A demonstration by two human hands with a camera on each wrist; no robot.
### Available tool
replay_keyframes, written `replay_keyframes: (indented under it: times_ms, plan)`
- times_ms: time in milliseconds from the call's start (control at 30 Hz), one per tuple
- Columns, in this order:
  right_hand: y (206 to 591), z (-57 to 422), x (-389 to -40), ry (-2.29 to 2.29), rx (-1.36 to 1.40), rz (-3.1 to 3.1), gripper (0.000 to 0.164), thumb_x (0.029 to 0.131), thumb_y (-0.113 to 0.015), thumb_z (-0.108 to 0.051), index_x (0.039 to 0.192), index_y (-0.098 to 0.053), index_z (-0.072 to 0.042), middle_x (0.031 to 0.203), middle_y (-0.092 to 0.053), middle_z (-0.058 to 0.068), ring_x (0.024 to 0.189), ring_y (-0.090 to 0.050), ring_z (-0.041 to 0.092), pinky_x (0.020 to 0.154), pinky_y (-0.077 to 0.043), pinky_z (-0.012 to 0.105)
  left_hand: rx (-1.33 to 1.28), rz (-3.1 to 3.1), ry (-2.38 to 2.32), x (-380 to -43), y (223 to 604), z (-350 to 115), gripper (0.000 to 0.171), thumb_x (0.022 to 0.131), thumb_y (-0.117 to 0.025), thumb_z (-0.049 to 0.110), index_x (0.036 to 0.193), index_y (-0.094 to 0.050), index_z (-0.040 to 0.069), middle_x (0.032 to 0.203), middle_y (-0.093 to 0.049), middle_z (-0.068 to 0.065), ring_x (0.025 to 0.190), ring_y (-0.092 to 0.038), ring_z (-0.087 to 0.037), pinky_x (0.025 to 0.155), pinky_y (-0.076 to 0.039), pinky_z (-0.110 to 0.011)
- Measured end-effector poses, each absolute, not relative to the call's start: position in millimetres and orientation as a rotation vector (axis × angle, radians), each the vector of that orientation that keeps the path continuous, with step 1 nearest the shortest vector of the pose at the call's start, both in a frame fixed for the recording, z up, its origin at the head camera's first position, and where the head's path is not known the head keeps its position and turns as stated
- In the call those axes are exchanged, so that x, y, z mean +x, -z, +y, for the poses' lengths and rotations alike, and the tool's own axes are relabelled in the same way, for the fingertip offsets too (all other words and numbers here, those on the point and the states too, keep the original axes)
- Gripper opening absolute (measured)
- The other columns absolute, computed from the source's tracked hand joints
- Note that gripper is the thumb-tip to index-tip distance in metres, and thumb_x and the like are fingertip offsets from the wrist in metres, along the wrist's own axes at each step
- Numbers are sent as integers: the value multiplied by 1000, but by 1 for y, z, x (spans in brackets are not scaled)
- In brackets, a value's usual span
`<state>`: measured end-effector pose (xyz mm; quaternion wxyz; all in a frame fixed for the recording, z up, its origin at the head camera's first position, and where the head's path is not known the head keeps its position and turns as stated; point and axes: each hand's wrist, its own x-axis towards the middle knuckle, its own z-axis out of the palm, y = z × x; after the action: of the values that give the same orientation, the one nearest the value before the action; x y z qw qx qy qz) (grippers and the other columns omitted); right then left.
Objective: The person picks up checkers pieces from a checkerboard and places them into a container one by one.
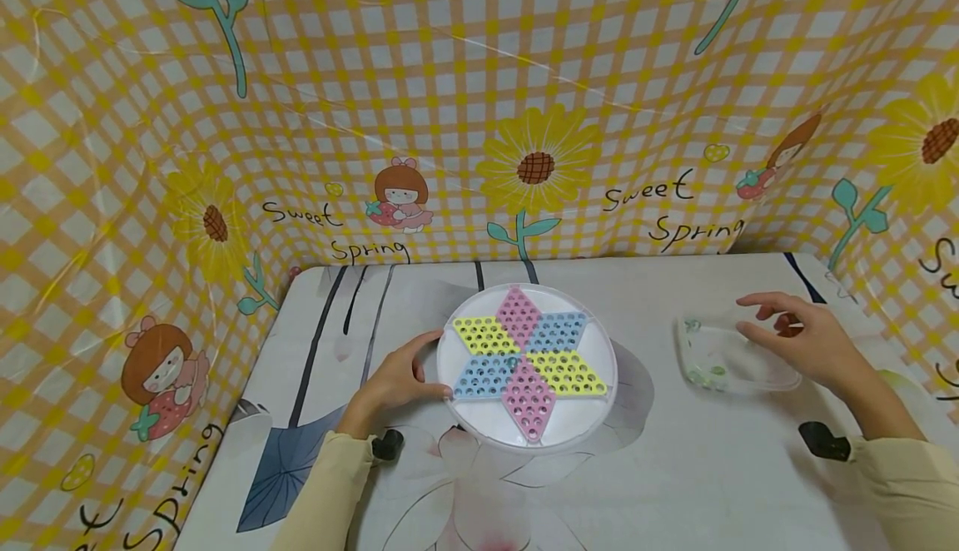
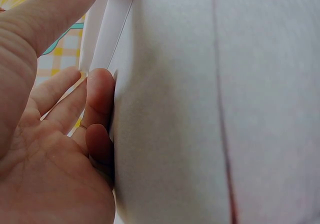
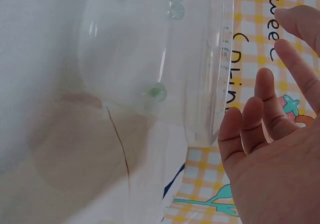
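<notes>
A round white Chinese checkers board point(image 1: 594, 376) lies on the table, its star of pink, yellow and blue holes facing up. One greenish marble point(image 1: 513, 362) sits near its centre. My left hand point(image 1: 395, 380) rests against the board's left rim, thumb and fingers spread apart along it. To the right stands a clear plastic box point(image 1: 737, 372) with several glass marbles point(image 3: 176, 3) in it. Over the box's right side hovers my right hand point(image 1: 805, 339). Its fingers are loosely bent, with nothing visible between them in the right wrist view.
A white cloth with dark lines and flowers covers the table point(image 1: 674, 476). Yellow checked cloth point(image 1: 479, 60) with sunflowers hangs behind and at both sides. Dark wrist mounts point(image 1: 824, 441) sit under both wrists.
</notes>
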<state>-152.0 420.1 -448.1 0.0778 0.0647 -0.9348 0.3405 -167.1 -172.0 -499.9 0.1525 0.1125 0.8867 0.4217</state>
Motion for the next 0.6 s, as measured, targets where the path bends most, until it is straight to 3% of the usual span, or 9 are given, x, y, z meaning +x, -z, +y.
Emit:
replay_keyframes:
  times_ms: [133, 367, 600]
  plan:
    - [445, 418, -155, -1002, 220, -2798, 37, 93, -78, -23, 128, -67, -16, 100, -57, -8, 82, -48, 5, 63, -39, 21, 324, 2548, -1206, -167, 501, -173, 96, 75, -94, 28, 157, -43, 23, 75, -54, -4, 67, -48, -17, 64, -39, -33]
    - [433, 406, -166, -986, 256, -2860, 39, 95, -77, -27, 130, -67, -14, 110, -61, 10, 85, -54, 1, 68, -44, 18, 322, 2547, -1204, -168, 501, -173, 96, 76, -94, 28, 157, -43, 21, 75, -54, -4, 67, -48, -17, 64, -39, -32]
    - [418, 381, -178, -991, 368, -2853, 38, 94, -78, -24, 129, -67, -12, 111, -64, 15, 84, -57, 3, 69, -46, 19, 351, 2546, -1212, -168, 502, -173, 95, 76, -94, 28, 157, -43, 23, 74, -54, -4, 66, -48, -16, 63, -39, -32]
